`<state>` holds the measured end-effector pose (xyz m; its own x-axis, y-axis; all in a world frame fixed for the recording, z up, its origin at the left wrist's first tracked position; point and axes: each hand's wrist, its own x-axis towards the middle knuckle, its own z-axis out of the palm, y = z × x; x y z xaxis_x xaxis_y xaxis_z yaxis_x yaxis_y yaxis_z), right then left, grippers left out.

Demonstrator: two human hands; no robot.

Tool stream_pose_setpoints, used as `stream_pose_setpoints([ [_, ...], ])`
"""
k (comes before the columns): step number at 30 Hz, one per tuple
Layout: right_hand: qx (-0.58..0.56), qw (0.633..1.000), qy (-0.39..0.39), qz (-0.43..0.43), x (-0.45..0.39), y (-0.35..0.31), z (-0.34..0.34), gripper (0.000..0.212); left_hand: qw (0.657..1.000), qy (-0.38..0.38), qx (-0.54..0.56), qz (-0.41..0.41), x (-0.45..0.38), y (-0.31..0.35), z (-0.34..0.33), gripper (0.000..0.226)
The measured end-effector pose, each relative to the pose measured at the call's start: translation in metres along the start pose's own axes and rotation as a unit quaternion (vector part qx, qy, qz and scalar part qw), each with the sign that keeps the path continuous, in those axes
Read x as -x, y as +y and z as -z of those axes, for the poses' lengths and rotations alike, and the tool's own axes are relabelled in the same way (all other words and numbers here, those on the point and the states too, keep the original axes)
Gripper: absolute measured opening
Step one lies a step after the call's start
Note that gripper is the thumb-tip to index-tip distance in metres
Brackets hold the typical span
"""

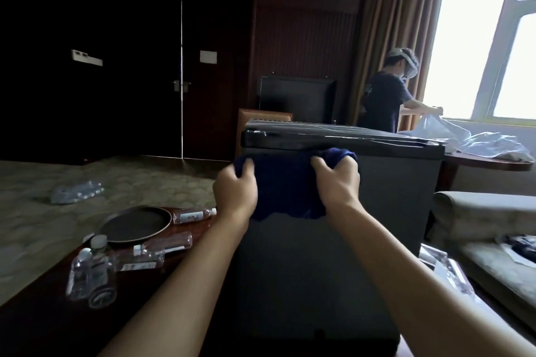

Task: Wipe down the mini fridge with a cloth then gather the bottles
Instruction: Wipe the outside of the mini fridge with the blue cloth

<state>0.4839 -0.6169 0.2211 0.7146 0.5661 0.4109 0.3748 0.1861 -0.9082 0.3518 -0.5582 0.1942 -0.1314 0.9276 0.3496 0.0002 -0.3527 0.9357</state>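
Fridge (333,240) dead centre, near, dark grey front face toward camera, glossy black top (319,134) overhanging the front edge slightly. Cloth (285,185), dark blue, draped against upper front face just under the top's lip, lower hem hanging loose. Left hand (236,187) gripping cloth's left end, fingers curled round a bunch of fabric. Right hand (338,179) gripping right end, fingers curled over a thicker wad. Both hands apart, cloth spanning between them.

Fridge's left edge abuts low wooden table (37,316); right edge near a sofa (481,220), narrow gap with papers (446,269) on the floor there. Front face below the cloth bare; right part of the face also uncovered.

Bottles on table, left of fridge: four countable, all clear plastic. One (194,216) lying far, just beside round dark tray (135,224). One (164,245) lying near of tray. One (145,262) lying beside it. One (95,272) nearest, cap toward the far side; maybe another overlapping it, cannot tell. Crumpled clear plastic (77,191) on carpet far left, contents unclear.

Far right: second person (385,101) at window, handling white plastic (470,142) on another table (493,163). Closed dark doors (181,81) far left; open carpet between.
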Motion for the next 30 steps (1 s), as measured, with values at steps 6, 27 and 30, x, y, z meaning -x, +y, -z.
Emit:
stream_pose_setpoints([
  [6,-0.048,0.998,-0.006,0.044,-0.005,-0.041,0.000,0.023,0.997,0.035,0.049,-0.051,-0.026,0.044,0.001,0.024],
  [27,0.019,0.993,-0.030,0.115,-0.039,-0.046,-0.030,0.012,0.999,0.016,-0.045,0.025,-0.067,0.069,0.008,0.028],
  [30,0.095,0.992,-0.063,0.053,-0.050,-0.067,-0.035,0.021,0.988,-0.024,-0.146,0.042,-0.078,0.087,0.008,0.031],
])
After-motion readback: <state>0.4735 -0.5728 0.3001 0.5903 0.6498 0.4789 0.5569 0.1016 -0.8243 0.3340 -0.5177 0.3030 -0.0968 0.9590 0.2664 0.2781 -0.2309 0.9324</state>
